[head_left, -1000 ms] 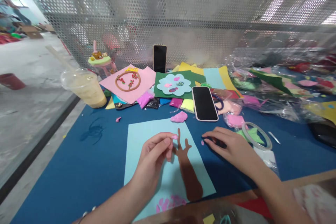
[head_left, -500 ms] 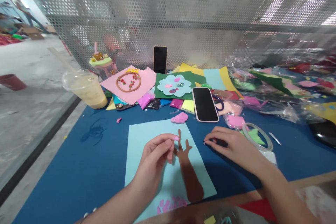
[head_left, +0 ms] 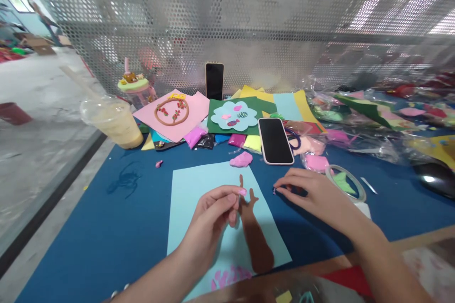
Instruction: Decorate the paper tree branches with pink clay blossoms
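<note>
My left hand (head_left: 215, 210) is closed in a pinch, with a small piece of pink modelling clay (head_left: 242, 192) at the index fingertip. It hovers over a light blue sheet of paper (head_left: 188, 199), beside the upper branches of a brown tree shape (head_left: 256, 241). Small pink clay flecks (head_left: 231, 276) lie on the sheet's near edge. To the right of the sheet, my right hand (head_left: 307, 191) has thumb and index together on a tiny pinkish-purple bit (head_left: 274, 190), seemingly clay, low over the blue tabletop. A larger pink clay lump (head_left: 241, 159) rests at the paper's far edge.
A phone (head_left: 276, 142) lies behind the paper; another phone (head_left: 214, 81) stands against the perforated metal panel (head_left: 249, 19). A drink cup (head_left: 119, 125) is at the left edge. Clay packets, a tape roll (head_left: 360, 189) and a black mouse (head_left: 434, 176) are around.
My left hand has shifted slightly right and toward me, bringing the pink clay over the tree's branches. My right hand stays nearly in place. The whole view has shifted slightly.
</note>
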The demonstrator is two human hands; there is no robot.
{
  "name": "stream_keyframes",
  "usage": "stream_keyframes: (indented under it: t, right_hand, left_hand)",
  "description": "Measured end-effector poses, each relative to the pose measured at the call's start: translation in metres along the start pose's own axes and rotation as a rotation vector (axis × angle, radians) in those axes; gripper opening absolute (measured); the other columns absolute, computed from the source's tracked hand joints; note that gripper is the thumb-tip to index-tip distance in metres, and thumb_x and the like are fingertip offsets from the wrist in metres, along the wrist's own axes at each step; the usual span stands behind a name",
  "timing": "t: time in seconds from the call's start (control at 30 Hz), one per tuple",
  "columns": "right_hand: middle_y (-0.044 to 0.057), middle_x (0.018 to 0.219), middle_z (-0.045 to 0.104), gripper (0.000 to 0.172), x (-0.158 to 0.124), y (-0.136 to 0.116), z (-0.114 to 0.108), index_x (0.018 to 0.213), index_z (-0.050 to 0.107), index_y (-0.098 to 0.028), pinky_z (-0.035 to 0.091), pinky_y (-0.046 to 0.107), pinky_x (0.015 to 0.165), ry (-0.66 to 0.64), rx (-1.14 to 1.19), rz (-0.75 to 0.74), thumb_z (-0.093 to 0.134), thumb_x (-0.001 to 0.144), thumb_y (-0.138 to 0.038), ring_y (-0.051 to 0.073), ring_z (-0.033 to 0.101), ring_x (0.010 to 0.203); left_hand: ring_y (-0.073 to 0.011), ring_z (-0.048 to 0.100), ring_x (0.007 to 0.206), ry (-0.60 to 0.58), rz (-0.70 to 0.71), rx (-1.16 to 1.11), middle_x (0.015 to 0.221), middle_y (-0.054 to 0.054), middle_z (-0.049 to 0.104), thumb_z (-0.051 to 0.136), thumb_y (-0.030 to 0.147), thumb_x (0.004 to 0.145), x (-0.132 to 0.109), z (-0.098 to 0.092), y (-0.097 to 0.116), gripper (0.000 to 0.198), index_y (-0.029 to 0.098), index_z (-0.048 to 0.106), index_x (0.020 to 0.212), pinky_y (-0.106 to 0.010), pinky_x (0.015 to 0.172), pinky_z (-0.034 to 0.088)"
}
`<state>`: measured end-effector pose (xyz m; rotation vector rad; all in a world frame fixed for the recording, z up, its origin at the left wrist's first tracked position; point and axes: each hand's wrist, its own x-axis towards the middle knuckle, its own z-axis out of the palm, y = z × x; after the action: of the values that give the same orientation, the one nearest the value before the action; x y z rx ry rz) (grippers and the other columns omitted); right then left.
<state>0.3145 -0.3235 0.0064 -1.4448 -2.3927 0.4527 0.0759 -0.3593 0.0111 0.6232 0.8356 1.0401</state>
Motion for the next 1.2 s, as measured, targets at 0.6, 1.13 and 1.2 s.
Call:
stream_keyframes:
  t: [0.6,1.13,1.2]
  right_hand:
    - [0.005,0.080,0.063,0.021,-0.005,0.010,0.021,0.084,0.068,-0.021,0.047,0.027,0.063,0.053,-0.107,-0.069,0.049,0.090,-0.025,0.016,0.060,0.069]
    - [0.003,0.072,0.060,0.020,-0.002,0.009,0.017,0.090,0.070,-0.022,0.047,0.027,0.056,0.135,0.196,0.156,0.054,0.087,-0.035,0.015,0.055,0.061]
    - [0.003,0.074,0.061,0.020,0.000,0.005,0.014,0.091,0.070,-0.023,0.047,0.027,0.057,0.151,0.224,0.157,0.055,0.086,-0.035,0.015,0.054,0.061]
  left_hand:
    - [-0.0070,0.037,0.051,-0.002,0.004,0.009,0.058,0.001,0.046,0.066,0.025,0.074,0.000,0.000,0.000,0.012,0.014,0.071,0.077,-0.021,0.050,0.028]
    - [-0.0066,0.038,0.051,0.016,-0.001,0.011,0.059,0.001,0.047,0.067,0.025,0.073,-0.001,0.000,0.000,0.012,0.014,0.071,0.077,-0.021,0.051,0.029]
    - [-0.0066,0.037,0.051,0.022,-0.005,0.010,0.058,0.001,0.047,0.067,0.025,0.072,-0.001,0.001,0.001,0.013,0.014,0.071,0.076,-0.021,0.051,0.029]
